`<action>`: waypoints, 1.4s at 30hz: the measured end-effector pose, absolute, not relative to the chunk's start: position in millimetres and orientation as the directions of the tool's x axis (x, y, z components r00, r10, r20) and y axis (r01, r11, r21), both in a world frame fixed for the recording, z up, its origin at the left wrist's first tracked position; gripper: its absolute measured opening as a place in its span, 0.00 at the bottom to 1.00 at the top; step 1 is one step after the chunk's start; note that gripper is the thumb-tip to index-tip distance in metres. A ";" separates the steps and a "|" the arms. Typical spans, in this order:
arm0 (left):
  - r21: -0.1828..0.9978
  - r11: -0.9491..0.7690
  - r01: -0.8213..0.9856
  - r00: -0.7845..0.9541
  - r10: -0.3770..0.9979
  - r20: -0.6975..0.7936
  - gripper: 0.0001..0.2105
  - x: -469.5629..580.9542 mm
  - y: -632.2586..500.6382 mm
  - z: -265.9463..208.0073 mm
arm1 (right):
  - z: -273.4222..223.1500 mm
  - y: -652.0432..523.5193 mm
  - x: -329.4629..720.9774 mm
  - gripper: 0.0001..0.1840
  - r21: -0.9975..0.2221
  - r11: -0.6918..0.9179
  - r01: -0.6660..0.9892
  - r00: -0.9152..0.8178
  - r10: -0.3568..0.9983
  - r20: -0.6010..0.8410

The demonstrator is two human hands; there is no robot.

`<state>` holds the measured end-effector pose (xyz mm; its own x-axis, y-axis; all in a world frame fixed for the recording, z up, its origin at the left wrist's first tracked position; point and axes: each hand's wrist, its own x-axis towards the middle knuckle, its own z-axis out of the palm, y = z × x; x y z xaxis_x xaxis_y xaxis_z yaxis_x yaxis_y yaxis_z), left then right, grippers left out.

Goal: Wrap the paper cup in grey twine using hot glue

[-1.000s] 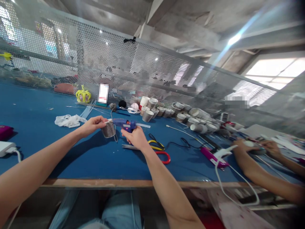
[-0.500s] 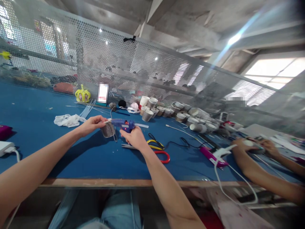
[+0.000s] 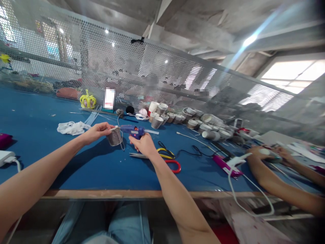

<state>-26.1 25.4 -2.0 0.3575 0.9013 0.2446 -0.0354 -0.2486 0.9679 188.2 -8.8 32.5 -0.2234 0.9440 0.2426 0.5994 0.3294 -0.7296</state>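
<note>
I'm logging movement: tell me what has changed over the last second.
Very little: the glue gun in the right hand appears slightly farther right of the grey cup. Nothing was taken hold of or let go. The left hand keeps the cup; the scissors lie unmoved.

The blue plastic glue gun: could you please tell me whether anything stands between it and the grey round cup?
Nothing visible does: the right hand holds the glue gun with its nozzle by the top of the cup, which the left hand holds. A thin pale cord loops alongside.
</note>
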 end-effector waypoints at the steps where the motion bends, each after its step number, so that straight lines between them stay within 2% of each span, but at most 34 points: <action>1: 0.969 -0.244 -0.035 0.360 0.901 0.240 0.09 -26.0 25.3 -1.8 | 32.5 -8.6 188.4 0.13 -0.729 0.329 0.600 -0.219 0.944 0.246; 42: 0.964 -0.266 -0.006 0.408 0.879 0.246 0.09 -29.1 23.1 0.9 | 33.8 -8.1 189.0 0.12 -0.796 0.307 0.522 -0.259 0.946 0.195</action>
